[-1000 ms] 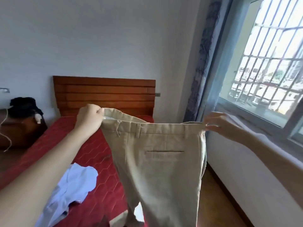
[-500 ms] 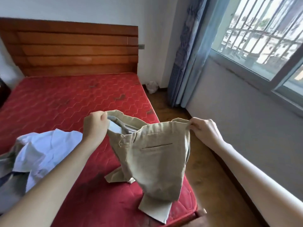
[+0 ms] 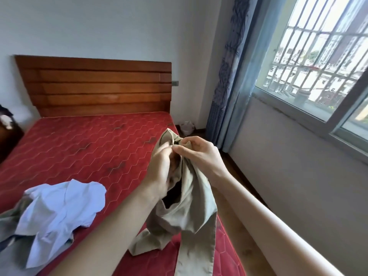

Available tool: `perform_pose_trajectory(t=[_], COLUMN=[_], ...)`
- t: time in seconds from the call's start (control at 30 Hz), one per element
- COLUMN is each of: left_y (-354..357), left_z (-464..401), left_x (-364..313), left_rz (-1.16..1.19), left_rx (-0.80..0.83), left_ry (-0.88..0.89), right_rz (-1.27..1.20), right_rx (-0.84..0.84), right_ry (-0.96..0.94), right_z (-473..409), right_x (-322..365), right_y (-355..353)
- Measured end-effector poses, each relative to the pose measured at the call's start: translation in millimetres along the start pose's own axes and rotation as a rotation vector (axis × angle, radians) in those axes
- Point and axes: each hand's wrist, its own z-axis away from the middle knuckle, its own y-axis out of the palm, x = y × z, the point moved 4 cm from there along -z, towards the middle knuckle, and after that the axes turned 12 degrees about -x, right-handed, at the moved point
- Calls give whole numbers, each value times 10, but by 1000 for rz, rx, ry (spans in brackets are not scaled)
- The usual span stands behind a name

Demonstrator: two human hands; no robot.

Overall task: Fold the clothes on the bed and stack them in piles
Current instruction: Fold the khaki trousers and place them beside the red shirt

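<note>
Beige trousers (image 3: 191,204) hang doubled lengthwise over the right edge of the red mattress (image 3: 83,148). My left hand (image 3: 159,172) and my right hand (image 3: 196,154) meet at the waistband, both pinching it together, fingers touching. The legs trail down onto the mattress corner and over its side. A crumpled white shirt (image 3: 59,212) lies on the mattress at the lower left, on top of other grey-green clothes (image 3: 8,222).
A wooden headboard (image 3: 99,88) stands against the far wall. A dark nightstand (image 3: 8,136) is at the left edge. Wooden floor (image 3: 235,226) runs between bed and the window wall, with a blue curtain (image 3: 229,76) and a small white bag (image 3: 187,127) in the corner.
My hands, held apart with the waistband stretched flat, have come together, folding the trousers in half lengthwise. The view has tilted back up a little.
</note>
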Motion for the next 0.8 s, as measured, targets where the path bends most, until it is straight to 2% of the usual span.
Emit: perform_pose_trajectory(t=[0.07, 0.13, 0.23, 0.3, 0.37, 0.47, 0.53, 0.6, 0.7, 0.8], left_y=[-2, -8, 3, -4, -44, -58, 82, 295, 589, 783], left_z=[27, 53, 77, 96, 63, -83, -133, -147, -25, 46], left_x=[24, 30, 65, 20, -159, -565, -750, -777, -741, -804], left_rz=[198, 215, 79, -127, -384, -713, -922, -1051, -937, -784], left_rx=[164, 287, 337, 375, 371, 184, 200, 368, 638, 702], left_ry=[-168, -198, -211, -167, 38, 484, 647, 590, 400, 411], right_rz=[26, 97, 180, 202, 213, 185, 194, 205, 169, 131], right_rx=[52, 72, 77, 96, 157, 268, 313, 333, 276, 146], right_ry=[24, 5, -90, -134, -196, -292, -357, -464, -572, -638], right_z=[-27, -65, -137, -166, -174, -189, -219, -240, -236, -180], right_x=[-54, -100, -136, -180, -204, -102, 68, 291, 586, 715], right_y=[-20, -49, -122, -227, -363, -574, -701, -812, -980, -1139])
